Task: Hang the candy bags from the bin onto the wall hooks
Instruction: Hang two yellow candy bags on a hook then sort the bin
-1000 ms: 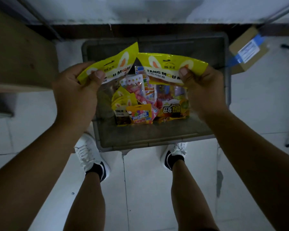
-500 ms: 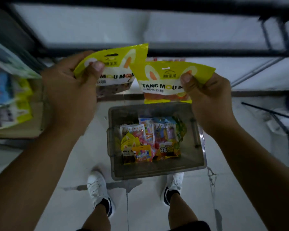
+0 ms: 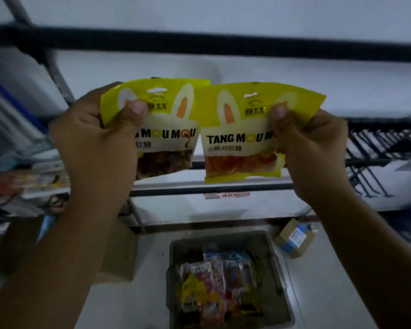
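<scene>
Left hand (image 3: 97,143) and right hand (image 3: 311,148) rose farther above grey plastic bin (image 3: 223,242).
Each pinched one: left yellow plastic candy bag (image 3: 166,129), right yellow plastic candy bag (image 3: 240,138).

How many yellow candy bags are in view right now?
3. The left hand holds one bag, the right hand holds another bag, and a third bag lies in the bin. More may be buried there.
</scene>
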`<state>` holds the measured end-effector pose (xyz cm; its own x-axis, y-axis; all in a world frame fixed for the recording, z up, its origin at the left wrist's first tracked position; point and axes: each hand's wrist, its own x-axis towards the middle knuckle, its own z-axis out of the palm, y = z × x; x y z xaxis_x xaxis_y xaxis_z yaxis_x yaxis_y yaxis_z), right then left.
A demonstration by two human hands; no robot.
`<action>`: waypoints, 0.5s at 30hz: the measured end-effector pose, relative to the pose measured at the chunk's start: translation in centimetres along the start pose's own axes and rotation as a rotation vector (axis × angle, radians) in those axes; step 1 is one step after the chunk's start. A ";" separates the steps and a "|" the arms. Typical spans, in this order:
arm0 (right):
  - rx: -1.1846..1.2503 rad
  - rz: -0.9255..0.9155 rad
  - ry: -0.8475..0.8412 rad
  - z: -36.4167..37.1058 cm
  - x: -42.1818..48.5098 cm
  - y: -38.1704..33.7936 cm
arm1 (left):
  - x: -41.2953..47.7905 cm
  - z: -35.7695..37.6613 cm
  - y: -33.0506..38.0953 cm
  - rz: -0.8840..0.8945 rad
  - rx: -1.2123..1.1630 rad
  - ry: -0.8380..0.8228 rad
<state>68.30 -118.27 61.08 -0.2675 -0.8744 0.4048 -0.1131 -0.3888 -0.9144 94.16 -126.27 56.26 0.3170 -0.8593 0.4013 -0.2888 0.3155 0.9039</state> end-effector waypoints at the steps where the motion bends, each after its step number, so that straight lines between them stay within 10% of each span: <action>1: 0.001 -0.022 0.006 0.1 0.7 -1.6 | 0.7 -0.4 1.5 0.018 -0.018 0.019; 15: 0.205 -0.153 0.141 1.5 6.8 -20.3 | 4.7 -5.5 26.2 0.297 -0.297 0.122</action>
<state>70.18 -116.73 82.40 -0.3942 -0.7574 0.5205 0.0290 -0.5763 -0.8167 93.08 -119.87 82.66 0.3690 -0.6659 0.6484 -0.1163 0.6590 0.7431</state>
